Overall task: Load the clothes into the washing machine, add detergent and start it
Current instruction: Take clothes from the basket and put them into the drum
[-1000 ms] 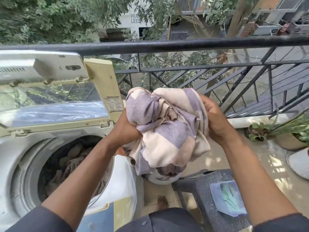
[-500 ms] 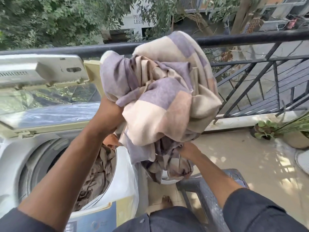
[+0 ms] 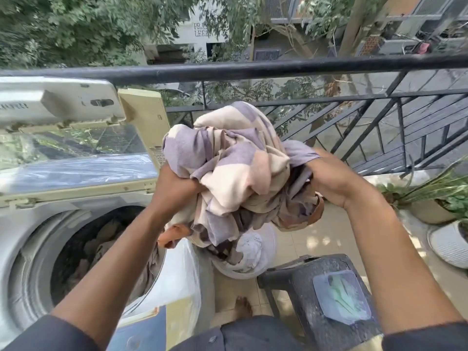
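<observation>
Right now, in the head view, I have a big bundle of cloth [image 3: 235,171] up in the air between both hands. My left hand [image 3: 174,188] is closed tight on the left side of it. My right hand [image 3: 334,181] is closed on the right side, with purple cloth wrapped over the fingers. The bundle hangs to the right of the washer [image 3: 30,236], over the white basket [image 3: 268,252], not over the drum [image 3: 83,249]. The drum is open and has some clothes in it already. The lid [image 3: 76,158] stands up at the far side.

I think a few things could go wrong. Loose ends hang low from the bundle. One could catch on the washer's rim or drop to the floor as I swing left. The bundle is big, so it could land half in and half out. The rail [image 3: 253,69] is just past the cloth, and a high lift could flip a corner over it. The stool [image 3: 316,300] stands near on my right, and I could bump it.

Some letters show on the lid's far left edge, but I cannot read them. A small sticker sits on the lid's right side, too small to read. A far wall shows "PRA" above "LEE", cut off by leaves.
</observation>
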`<state>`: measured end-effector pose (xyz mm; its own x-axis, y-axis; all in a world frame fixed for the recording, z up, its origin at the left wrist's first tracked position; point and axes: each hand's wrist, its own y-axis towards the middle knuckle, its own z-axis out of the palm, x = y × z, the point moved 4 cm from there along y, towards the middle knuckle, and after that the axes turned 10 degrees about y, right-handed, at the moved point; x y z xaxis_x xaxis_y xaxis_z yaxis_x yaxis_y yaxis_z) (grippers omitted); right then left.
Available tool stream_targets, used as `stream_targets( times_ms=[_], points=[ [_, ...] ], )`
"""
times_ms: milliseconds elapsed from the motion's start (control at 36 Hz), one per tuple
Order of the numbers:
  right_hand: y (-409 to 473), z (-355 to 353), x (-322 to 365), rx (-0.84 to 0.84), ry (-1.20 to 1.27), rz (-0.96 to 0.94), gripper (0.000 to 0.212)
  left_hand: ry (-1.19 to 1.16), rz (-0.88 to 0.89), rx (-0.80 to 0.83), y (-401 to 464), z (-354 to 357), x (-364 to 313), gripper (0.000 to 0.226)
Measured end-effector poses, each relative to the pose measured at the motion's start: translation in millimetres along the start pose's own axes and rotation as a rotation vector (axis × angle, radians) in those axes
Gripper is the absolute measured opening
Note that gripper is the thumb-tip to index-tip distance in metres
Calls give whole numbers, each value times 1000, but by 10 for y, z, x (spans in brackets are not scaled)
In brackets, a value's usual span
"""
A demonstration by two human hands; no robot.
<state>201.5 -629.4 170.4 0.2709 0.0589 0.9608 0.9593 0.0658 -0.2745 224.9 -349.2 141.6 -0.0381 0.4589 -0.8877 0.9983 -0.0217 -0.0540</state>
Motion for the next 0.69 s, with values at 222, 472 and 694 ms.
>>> stream_targets(
  times_ms=[222, 472, 694],
  points=[
    [-39, -63, 10, -242, -48, -1, 40, -103, -170, -192, -63, 57, 154, 66],
    [-114, 514, 38, -101, 12, -36, 26, -191, -197, -92, -52, 258, 132, 70],
    [-39, 697, -14, -38, 15, -33, 18, -57, 33, 358, -193, 375, -66, 50]
  ],
)
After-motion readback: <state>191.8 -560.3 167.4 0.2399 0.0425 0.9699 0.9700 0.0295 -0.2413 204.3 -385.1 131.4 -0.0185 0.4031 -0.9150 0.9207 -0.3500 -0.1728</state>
